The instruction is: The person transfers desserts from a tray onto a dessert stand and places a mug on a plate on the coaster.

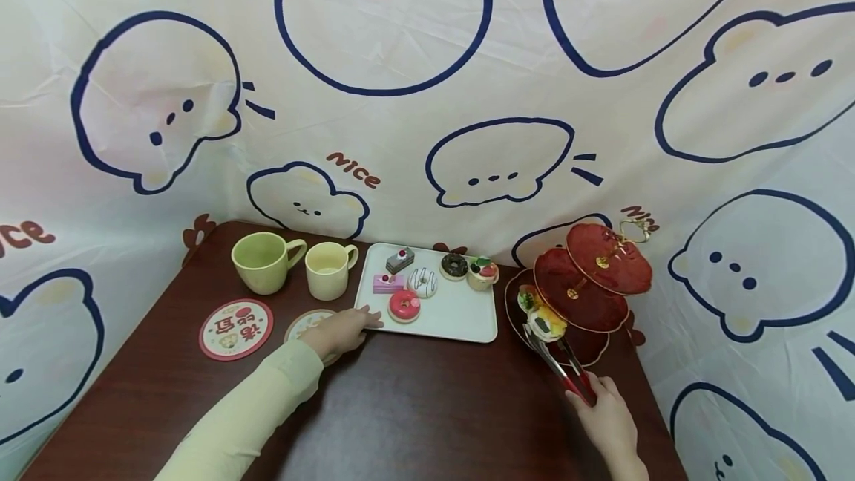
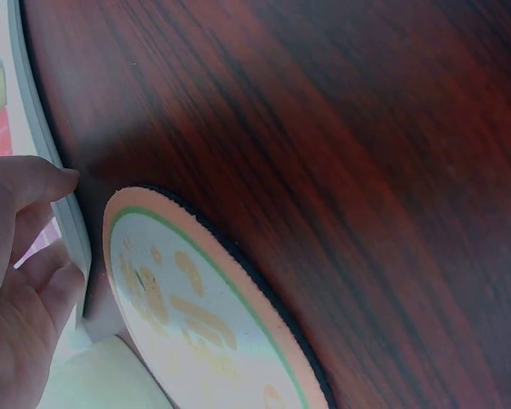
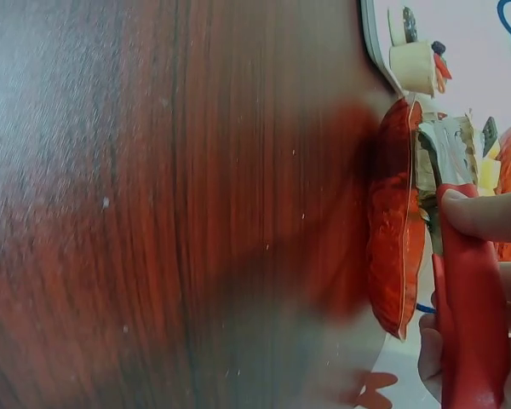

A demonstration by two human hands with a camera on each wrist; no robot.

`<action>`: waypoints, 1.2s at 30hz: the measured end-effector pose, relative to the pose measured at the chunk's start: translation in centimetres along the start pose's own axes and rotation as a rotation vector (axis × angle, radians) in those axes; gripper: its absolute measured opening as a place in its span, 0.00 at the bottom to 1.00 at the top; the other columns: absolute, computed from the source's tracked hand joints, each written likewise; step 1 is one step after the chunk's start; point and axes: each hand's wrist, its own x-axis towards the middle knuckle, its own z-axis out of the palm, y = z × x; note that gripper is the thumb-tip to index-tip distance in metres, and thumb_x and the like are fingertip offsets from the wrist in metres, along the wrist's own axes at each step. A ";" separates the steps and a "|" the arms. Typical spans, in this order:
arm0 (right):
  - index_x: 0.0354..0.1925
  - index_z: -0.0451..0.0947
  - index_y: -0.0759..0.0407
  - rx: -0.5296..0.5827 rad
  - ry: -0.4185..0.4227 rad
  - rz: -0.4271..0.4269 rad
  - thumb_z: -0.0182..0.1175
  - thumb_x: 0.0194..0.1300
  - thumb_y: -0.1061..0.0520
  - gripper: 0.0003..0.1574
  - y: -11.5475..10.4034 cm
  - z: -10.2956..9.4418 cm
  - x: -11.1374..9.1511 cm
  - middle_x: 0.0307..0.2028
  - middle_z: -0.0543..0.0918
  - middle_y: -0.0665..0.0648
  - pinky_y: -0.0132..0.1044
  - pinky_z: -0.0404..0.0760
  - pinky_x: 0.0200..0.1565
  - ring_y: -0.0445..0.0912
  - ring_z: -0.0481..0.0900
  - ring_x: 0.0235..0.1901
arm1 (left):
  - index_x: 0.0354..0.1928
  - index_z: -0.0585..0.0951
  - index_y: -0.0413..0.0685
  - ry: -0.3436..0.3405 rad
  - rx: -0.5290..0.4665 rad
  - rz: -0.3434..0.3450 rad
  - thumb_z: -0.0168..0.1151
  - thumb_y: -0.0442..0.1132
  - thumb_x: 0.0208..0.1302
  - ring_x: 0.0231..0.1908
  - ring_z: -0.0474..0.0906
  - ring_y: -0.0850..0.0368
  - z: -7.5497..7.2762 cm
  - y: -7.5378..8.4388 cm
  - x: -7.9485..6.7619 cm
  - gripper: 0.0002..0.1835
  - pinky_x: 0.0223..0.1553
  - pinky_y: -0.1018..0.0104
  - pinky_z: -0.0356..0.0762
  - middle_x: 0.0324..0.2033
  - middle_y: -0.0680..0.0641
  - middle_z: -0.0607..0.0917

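My left hand (image 1: pixel 344 331) holds the front left corner of a white tray (image 1: pixel 461 321), its fingertips at the rim in the left wrist view. On the tray sit a pink donut (image 1: pixel 404 306), a white donut (image 1: pixel 423 282), a chocolate donut (image 1: pixel 454 266), a fruit cupcake (image 1: pixel 482 273) and two small cake slices. My right hand (image 1: pixel 608 418) grips red-handled metal tongs (image 1: pixel 553 362). The tongs' tips are at a cream-topped cupcake (image 1: pixel 544 324) on the bottom tier of a red tiered stand (image 1: pixel 580 295), beside a green-topped pastry (image 1: pixel 528 298).
A large green mug (image 1: pixel 259 264) and a smaller yellow mug (image 1: pixel 326 273) stand at the back left. A red-rimmed round coaster (image 1: pixel 235 329) lies before them. Another coaster (image 2: pixel 196 298) lies partly under my left wrist in the head view. A patterned cloth hangs behind the table.
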 end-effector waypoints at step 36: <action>0.69 0.60 0.82 0.007 -0.046 0.173 0.58 0.74 0.41 0.49 3.9 -0.9 1.4 0.58 0.67 0.77 0.68 0.74 0.51 0.72 0.73 0.54 | 0.59 0.83 0.36 0.006 0.008 0.008 0.58 0.22 0.64 0.69 0.67 0.32 0.0 0.0 0.1 0.22 0.67 0.40 0.66 0.65 0.36 0.78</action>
